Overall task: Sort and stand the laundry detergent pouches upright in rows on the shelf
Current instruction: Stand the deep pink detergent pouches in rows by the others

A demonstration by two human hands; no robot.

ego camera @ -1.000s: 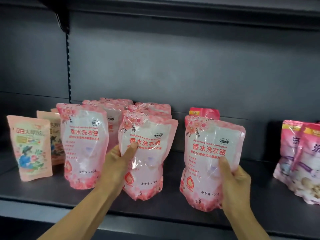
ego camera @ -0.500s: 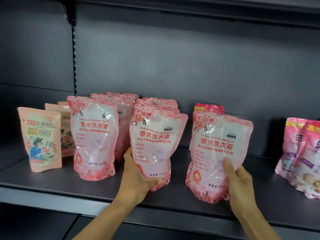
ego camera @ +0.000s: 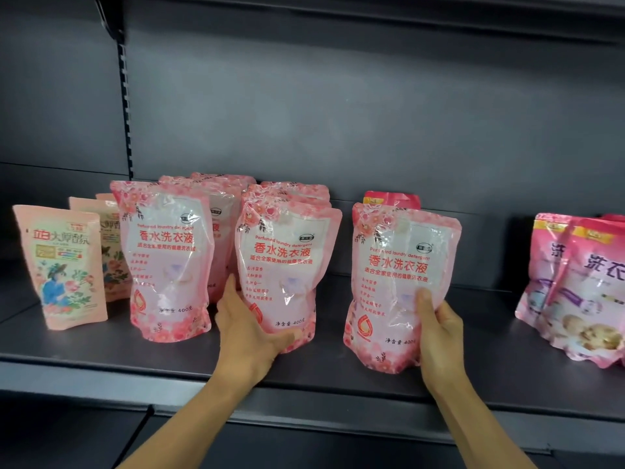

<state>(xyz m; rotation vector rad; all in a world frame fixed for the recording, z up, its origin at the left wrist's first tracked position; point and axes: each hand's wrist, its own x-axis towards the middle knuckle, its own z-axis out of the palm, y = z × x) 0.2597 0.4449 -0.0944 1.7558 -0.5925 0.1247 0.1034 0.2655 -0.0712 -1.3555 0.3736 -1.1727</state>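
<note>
Pink middle pouch (ego camera: 285, 265): left hand (ego camera: 250, 333) holds | right pouch (ego camera: 399, 286): right hand (ego camera: 439, 336) holds

I can read "Perfumed laundry detergent" and 香水洗衣液 in red on the middle pink pouch (ego camera: 284, 265); the pouch left of it (ego camera: 167, 255) and the one on the right (ego camera: 400, 282) carry the same print, each with "400" near the bottom. The peach pouch (ego camera: 61, 265) reads 大师香氛. The magenta pouch (ego camera: 588, 289) shows 洗衣, cut off.

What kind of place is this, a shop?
Probably a shop aisle: a dark metal shelf with a slotted upright, stocked with rows of identical pink detergent pouches facing outward.
</note>
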